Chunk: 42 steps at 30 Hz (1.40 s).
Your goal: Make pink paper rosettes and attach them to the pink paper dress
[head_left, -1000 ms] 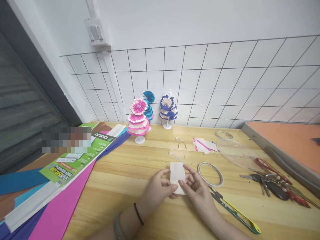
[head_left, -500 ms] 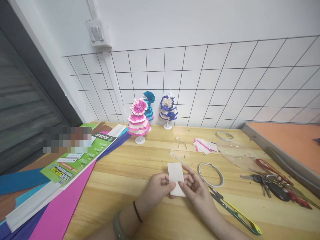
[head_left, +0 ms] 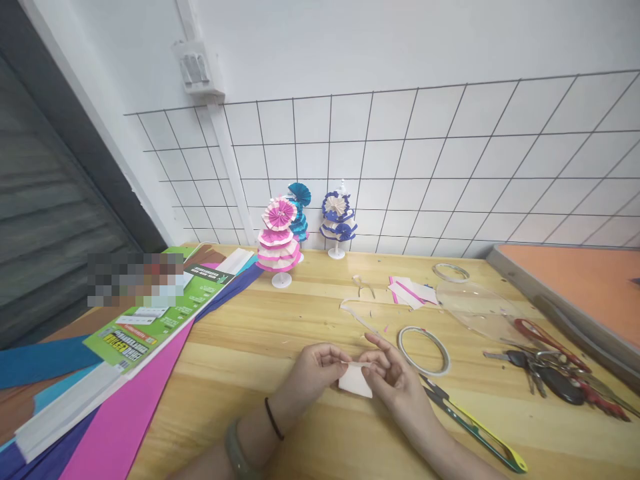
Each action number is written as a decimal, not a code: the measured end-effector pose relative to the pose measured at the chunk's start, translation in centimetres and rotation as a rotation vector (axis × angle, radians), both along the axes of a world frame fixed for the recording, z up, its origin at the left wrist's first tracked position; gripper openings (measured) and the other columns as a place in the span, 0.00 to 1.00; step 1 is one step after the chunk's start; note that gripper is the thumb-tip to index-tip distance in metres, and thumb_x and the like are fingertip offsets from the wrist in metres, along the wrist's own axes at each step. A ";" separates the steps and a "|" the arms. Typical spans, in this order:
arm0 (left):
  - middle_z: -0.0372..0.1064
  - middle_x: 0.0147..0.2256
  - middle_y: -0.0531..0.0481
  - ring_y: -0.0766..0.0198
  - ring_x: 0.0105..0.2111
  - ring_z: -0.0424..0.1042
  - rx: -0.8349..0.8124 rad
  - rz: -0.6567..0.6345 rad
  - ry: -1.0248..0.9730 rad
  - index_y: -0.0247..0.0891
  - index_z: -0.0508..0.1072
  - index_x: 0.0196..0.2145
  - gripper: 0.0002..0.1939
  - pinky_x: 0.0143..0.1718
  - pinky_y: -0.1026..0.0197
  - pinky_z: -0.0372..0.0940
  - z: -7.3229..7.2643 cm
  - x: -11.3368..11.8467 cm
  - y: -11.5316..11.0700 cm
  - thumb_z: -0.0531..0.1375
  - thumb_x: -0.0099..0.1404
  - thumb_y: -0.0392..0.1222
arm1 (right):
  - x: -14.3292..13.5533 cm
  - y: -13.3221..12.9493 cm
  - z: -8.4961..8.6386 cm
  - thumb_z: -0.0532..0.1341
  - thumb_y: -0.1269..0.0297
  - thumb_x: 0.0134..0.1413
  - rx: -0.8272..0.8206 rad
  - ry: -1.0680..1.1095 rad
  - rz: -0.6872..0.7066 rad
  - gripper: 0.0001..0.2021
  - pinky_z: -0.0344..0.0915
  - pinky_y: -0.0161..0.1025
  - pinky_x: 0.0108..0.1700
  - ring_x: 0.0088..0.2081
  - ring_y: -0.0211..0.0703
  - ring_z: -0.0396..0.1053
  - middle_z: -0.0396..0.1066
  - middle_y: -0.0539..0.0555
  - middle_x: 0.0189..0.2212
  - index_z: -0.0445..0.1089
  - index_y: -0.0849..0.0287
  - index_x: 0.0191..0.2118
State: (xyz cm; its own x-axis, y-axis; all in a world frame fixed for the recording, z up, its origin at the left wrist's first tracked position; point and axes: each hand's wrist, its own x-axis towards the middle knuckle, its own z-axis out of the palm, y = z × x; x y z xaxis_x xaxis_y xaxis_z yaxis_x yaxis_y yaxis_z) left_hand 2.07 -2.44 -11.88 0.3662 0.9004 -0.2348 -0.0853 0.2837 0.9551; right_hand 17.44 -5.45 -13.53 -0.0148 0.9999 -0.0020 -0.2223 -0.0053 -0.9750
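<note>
A small white strip of paper (head_left: 356, 383) is pinched at its upper edge by both hands, low over the wooden table. My left hand (head_left: 320, 367) grips its left corner between thumb and fingers. At the right corner, my right hand (head_left: 393, 377) holds it with the thumb in front and the index finger stretched away. The paper looks folded over along the top edge; what lies behind it is hidden. Just beyond my right hand lies a roll of narrow tape (head_left: 447, 347), and a green and yellow utility knife (head_left: 480, 430) rests beside my right forearm.
Pleated paper trees, one pink and white (head_left: 278, 257) and one blue and white (head_left: 338, 230), stand near the wall grid. Crepe paper sheets (head_left: 145, 380) and a green package (head_left: 150, 320) cover the left. Paper scraps (head_left: 413, 292), keys (head_left: 555, 380) and an orange-lined tray (head_left: 575, 287) are right.
The paper strip's upper part, which stood up above my fingers, has been folded down, so the piece looks shorter. Both hands remain in nearly the same place.
</note>
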 end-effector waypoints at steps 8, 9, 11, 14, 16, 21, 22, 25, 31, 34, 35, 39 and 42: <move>0.70 0.23 0.51 0.69 0.24 0.64 0.020 -0.028 0.070 0.33 0.76 0.25 0.07 0.28 0.66 0.58 0.1 -0.4 0.2 0.62 0.47 0.38 | 0.3 -0.2 0.2 0.62 0.61 0.46 -0.023 -0.042 0.007 0.25 0.60 0.35 0.29 0.26 0.38 0.65 0.69 0.51 0.27 0.54 0.58 0.50; 0.71 0.24 0.51 0.68 0.25 0.65 0.025 -0.035 0.078 0.33 0.76 0.26 0.07 0.29 0.66 0.58 0.1 -0.5 0.3 0.62 0.47 0.38 | 0.3 -0.2 0.3 0.62 0.61 0.46 -0.026 -0.052 0.009 0.25 0.60 0.36 0.29 0.26 0.38 0.65 0.69 0.50 0.27 0.54 0.58 0.50; 0.71 0.25 0.50 0.67 0.26 0.66 0.031 -0.047 0.084 0.34 0.77 0.27 0.07 0.30 0.65 0.59 0.0 -0.6 0.3 0.62 0.48 0.38 | 0.3 -0.2 0.5 0.62 0.60 0.46 -0.028 -0.069 0.014 0.25 0.61 0.36 0.31 0.27 0.39 0.65 0.70 0.50 0.26 0.54 0.58 0.49; 0.72 0.26 0.49 0.67 0.26 0.66 0.039 -0.062 0.084 0.34 0.77 0.27 0.08 0.31 0.65 0.59 0.0 -0.7 0.4 0.62 0.48 0.39 | 0.4 -0.2 0.6 0.62 0.58 0.47 -0.026 -0.076 0.015 0.24 0.62 0.36 0.33 0.28 0.39 0.66 0.70 0.50 0.27 0.55 0.57 0.49; 0.72 0.25 0.49 0.67 0.26 0.66 0.021 -0.068 0.080 0.33 0.77 0.27 0.09 0.31 0.64 0.59 0.0 -0.7 0.4 0.62 0.48 0.39 | 0.4 -0.2 0.7 0.62 0.58 0.46 -0.021 -0.071 0.016 0.23 0.61 0.36 0.32 0.28 0.39 0.65 0.69 0.49 0.27 0.56 0.57 0.48; 0.71 0.27 0.47 0.65 0.27 0.69 -0.155 -0.089 -0.078 0.31 0.76 0.29 0.12 0.33 0.62 0.62 0.2 -0.8 0.5 0.65 0.44 0.38 | 0.6 -0.3 1.0 0.64 0.58 0.43 -0.021 -0.022 0.031 0.20 0.62 0.37 0.32 0.29 0.41 0.67 0.70 0.52 0.28 0.62 0.58 0.42; 0.72 0.28 0.46 0.65 0.28 0.69 -0.182 -0.092 -0.127 0.31 0.76 0.30 0.13 0.33 0.61 0.63 0.2 -0.9 0.5 0.65 0.43 0.38 | 0.6 -0.3 1.0 0.64 0.58 0.42 -0.017 -0.003 0.043 0.19 0.63 0.37 0.32 0.29 0.41 0.67 0.70 0.53 0.29 0.62 0.58 0.42; 0.71 0.29 0.46 0.64 0.29 0.70 -0.190 -0.088 -0.174 0.31 0.75 0.31 0.16 0.34 0.61 0.63 0.4 -1.0 0.5 0.67 0.41 0.37 | 0.6 -0.2 0.9 0.65 0.60 0.43 0.002 0.033 0.074 0.18 0.63 0.39 0.34 0.31 0.42 0.68 0.71 0.55 0.32 0.64 0.57 0.41; 0.73 0.35 0.43 0.60 0.36 0.71 -0.029 -0.170 -0.163 0.32 0.73 0.36 0.19 0.39 0.60 0.62 0.3 -0.8 0.4 0.68 0.44 0.41 | 0.5 0.3 0.7 0.67 0.57 0.39 -0.043 0.063 -0.003 0.18 0.66 0.42 0.38 0.33 0.44 0.71 0.72 0.55 0.31 0.66 0.58 0.38; 0.73 0.36 0.40 0.60 0.37 0.71 0.064 -0.202 -0.129 0.30 0.74 0.37 0.19 0.40 0.60 0.61 0.3 -0.7 0.4 0.63 0.52 0.48 | 0.5 0.4 0.8 0.68 0.56 0.37 -0.102 0.105 0.006 0.20 0.67 0.42 0.37 0.30 0.43 0.71 0.73 0.54 0.30 0.67 0.58 0.38; 0.73 0.36 0.40 0.60 0.36 0.71 0.062 -0.181 -0.113 0.29 0.74 0.37 0.20 0.39 0.61 0.62 0.3 -0.7 0.5 0.63 0.52 0.49 | 0.5 0.4 0.8 0.68 0.56 0.37 -0.108 0.109 0.016 0.20 0.67 0.41 0.35 0.28 0.42 0.71 0.73 0.54 0.30 0.67 0.58 0.38; 0.73 0.37 0.39 0.62 0.33 0.70 0.000 -0.092 -0.081 0.29 0.73 0.39 0.24 0.31 0.63 0.64 0.3 -0.8 0.7 0.66 0.48 0.48 | 0.4 0.3 0.7 0.67 0.56 0.40 -0.087 0.038 0.049 0.19 0.65 0.36 0.28 0.21 0.34 0.66 0.73 0.54 0.32 0.67 0.59 0.39; 0.73 0.36 0.40 0.63 0.31 0.70 0.017 -0.119 -0.051 0.29 0.73 0.39 0.23 0.29 0.65 0.63 0.3 -0.9 0.7 0.65 0.49 0.47 | 0.3 0.1 0.6 0.66 0.55 0.41 -0.072 -0.020 0.051 0.19 0.62 0.33 0.23 0.21 0.33 0.64 0.71 0.54 0.32 0.68 0.59 0.39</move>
